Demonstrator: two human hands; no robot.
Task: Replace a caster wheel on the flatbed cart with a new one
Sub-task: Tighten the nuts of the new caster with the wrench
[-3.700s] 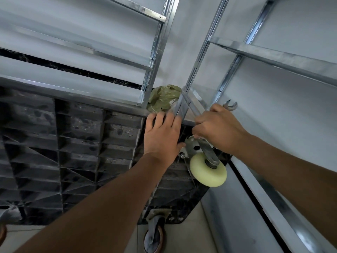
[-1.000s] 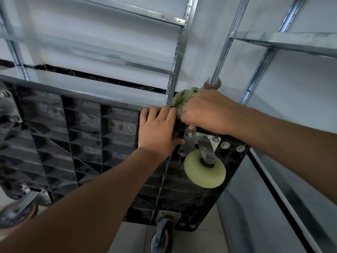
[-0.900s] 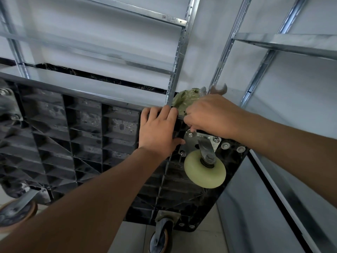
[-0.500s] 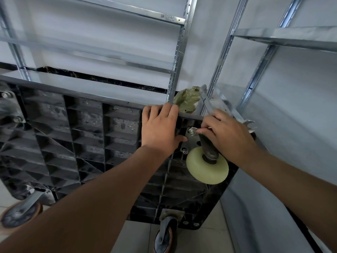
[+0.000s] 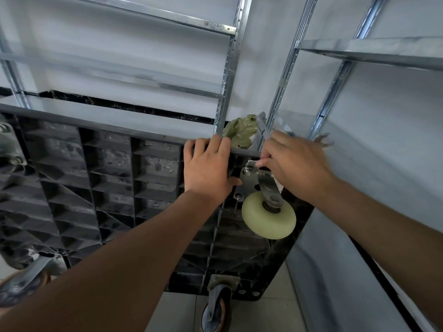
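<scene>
near: old brown caster at the cart's lower edge, over floor tiles. further in – new cream caster wheel bolted to the upended flatbed cart. left hand flat, bracing the rim. right hand, swung down from half a second ago, gripping a wrench at the top bolt – tightening probably underway. beyond: green bag, metal shelving, white wall.

Only 1 view: the head camera looks forward and down (very close) at the upturned cart underside.
</scene>
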